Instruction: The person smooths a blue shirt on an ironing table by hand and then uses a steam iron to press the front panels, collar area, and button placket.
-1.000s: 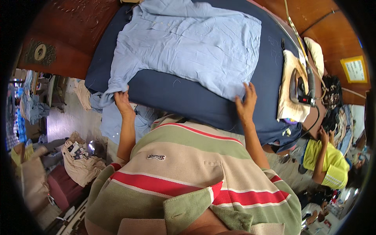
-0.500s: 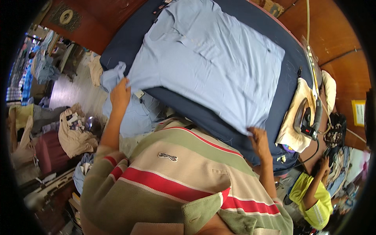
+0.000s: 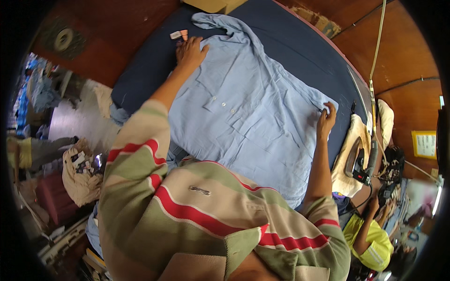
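Note:
A light blue shirt [image 3: 248, 107] lies spread on a dark blue padded ironing table [image 3: 304, 51]. My left hand [image 3: 190, 51] rests flat on the shirt's far left part, near the collar end, fingers apart. My right hand [image 3: 326, 119] presses the shirt's right edge, close to the table's right side. Neither hand lifts the cloth. My striped green, cream and red shirt [image 3: 206, 215] fills the lower middle of the view.
An iron [image 3: 358, 161] sits on a cream cloth pad [image 3: 344, 173] at the table's right end, its cord [image 3: 375, 56] running up. A person in a yellow top [image 3: 375, 239] is at lower right. Small tags [image 3: 179, 34] lie by my left hand. Bags and clutter are at left.
Both arms have reached forward from the table's near edge onto the shirt; the left hand moved far up to the collar end, and the shirt now lies spread further along the table.

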A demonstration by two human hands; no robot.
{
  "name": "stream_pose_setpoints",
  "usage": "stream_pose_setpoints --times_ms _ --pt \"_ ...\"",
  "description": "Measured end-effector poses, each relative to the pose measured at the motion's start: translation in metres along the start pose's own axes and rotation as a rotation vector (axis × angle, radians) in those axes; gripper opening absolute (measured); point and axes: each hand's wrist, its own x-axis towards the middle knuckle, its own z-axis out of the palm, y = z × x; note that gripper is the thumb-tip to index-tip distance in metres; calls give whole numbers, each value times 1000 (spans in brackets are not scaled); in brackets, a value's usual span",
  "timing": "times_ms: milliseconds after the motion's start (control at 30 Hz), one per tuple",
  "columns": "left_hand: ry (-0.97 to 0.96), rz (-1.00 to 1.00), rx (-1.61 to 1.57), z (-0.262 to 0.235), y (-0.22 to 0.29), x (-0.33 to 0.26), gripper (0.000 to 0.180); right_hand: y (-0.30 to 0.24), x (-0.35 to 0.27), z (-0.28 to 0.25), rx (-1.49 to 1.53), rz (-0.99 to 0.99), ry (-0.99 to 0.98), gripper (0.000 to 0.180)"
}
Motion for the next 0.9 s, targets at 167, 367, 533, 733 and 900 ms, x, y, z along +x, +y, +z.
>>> stream_pose_setpoints --times_ms 167,367,533,733,900 --pt "-234 -19 -57 49 69 72 70 69 19 0 -653 150 62 30" --pt "-284 127 -245 106 78 145 60 75 24 6 -764 86 -119 35" --pt "-205 156 -321 124 64 168 54 91 37 -24 -501 116 -26 39" --pt "1 844 -387 72 113 80 48 73 11 -38 -556 206 -86 30" --pt "-328 953 -146 98 112 87 48 80 17 -47 -490 -23 -168 22"
